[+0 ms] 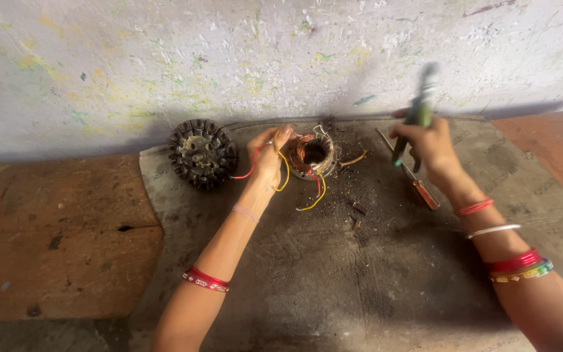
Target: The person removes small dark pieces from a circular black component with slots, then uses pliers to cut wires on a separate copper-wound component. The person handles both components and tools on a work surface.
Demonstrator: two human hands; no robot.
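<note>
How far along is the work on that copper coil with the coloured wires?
Done: the copper-wound coil lies apart from the dark slotted core on the grey mat, with debris scattered around it. In hand: the left hand grips the red and yellow wires; the right hand holds green-handled pliers raised. Left: the wires look uncut, and a screwdriver lies unused.
</note>
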